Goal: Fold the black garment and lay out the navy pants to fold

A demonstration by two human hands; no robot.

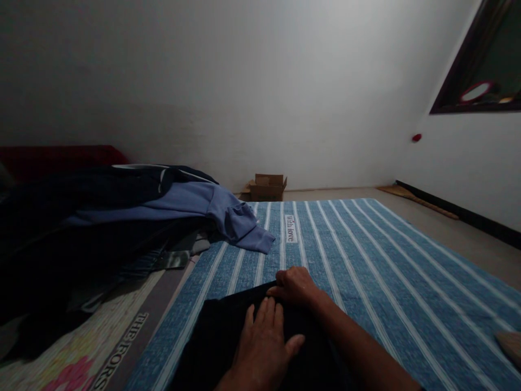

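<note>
A black garment (215,326) lies on the striped bed sheet directly in front of me, its far edge running roughly straight; its exact kind does not show. My left hand (264,339) rests flat on it, palm down, with fingers stretched forward and thumb out to the right. Just beyond, my right hand (295,285) has its fingers curled and closed at the garment's far edge. My right forearm crosses over the garment's right side and hides part of it.
A heap of clothes (101,228) is piled on the left, with a lilac long-sleeved top (220,209) spilling onto the blue striped sheet (366,260). An open cardboard box (266,188) stands by the wall. At the right lies a wooden item (510,347).
</note>
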